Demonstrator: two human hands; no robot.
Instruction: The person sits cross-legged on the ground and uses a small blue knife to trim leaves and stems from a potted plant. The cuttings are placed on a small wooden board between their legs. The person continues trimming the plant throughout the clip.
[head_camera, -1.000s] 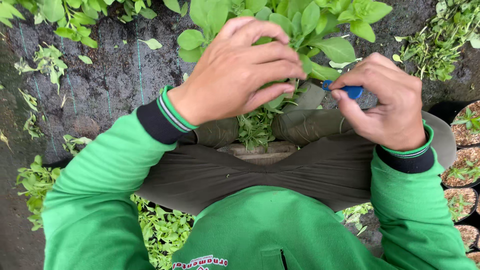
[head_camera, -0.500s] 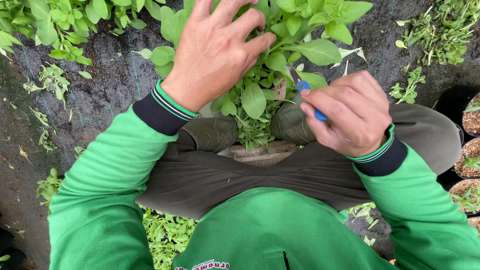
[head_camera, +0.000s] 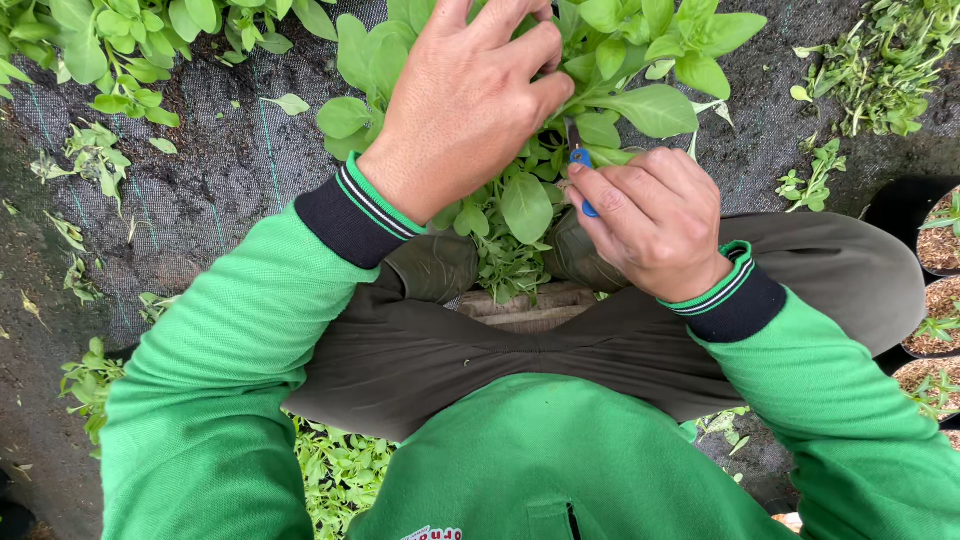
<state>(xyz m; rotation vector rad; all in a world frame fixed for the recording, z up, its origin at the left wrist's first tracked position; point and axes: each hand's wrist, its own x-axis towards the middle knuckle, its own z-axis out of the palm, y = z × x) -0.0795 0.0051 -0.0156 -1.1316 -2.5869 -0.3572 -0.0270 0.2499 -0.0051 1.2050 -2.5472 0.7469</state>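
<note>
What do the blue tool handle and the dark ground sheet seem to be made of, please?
Blue tool handle: probably plastic, going by its smooth, uniformly bright surface; mostly hidden in the right hand. Ground sheet: likely woven synthetic fabric, matte black with a fine visible weave.

We have one view only, from a camera worn on the head and tipped steeply down — almost straight over our own lap. It looks along the chest and past the bent knees to the dark ground cloth (head_camera: 230, 180) in front, so the top of the frame is farthest from us and the bottom edge is our own green jacket (head_camera: 560, 470). It sits close: both sleeves fill the lower half, and the left hand (head_camera: 465, 105) and right hand (head_camera: 650, 220) meet in the leafy plant (head_camera: 640, 60) near the top centre. Black pots (head_camera: 935, 290) just enter at the right edge. With a single camera, no second view overlaps this one.
</note>
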